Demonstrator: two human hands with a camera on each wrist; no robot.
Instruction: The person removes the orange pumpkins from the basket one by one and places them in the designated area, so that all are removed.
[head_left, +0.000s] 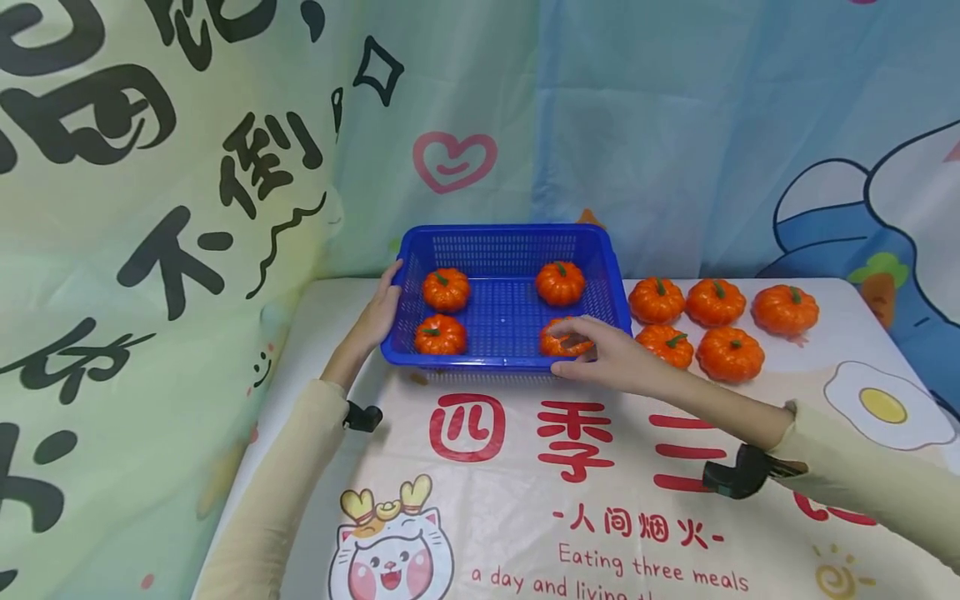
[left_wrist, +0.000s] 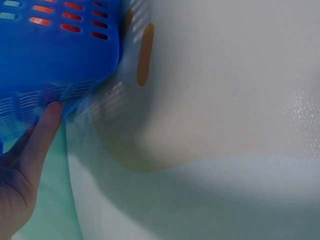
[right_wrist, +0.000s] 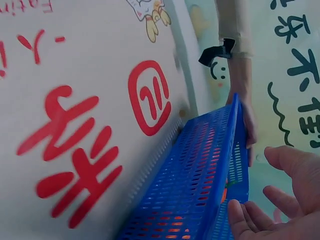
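A blue perforated plastic basket (head_left: 504,363) has several small orange pumpkins in it, two at its left end (head_left: 446,290) and two toward the right. My left hand (head_left: 378,312) lies along the outside of the basket's left end; in the left wrist view a straight finger (left_wrist: 47,122) touches the slotted wall. Over the front right corner is my right hand (head_left: 611,354), its fingers above the front right pumpkin (head_left: 551,337) and partly hiding it. The right wrist view shows the right thumb (right_wrist: 282,159) and fingers spread apart, with nothing gripped between them.
Several more orange pumpkins (head_left: 731,354) sit in two rows on the table, right of the basket. The printed tablecloth (head_left: 480,500) carries red characters and a cartoon cat. Behind the table hangs a printed curtain (head_left: 637,150), and another stretch runs along the left.
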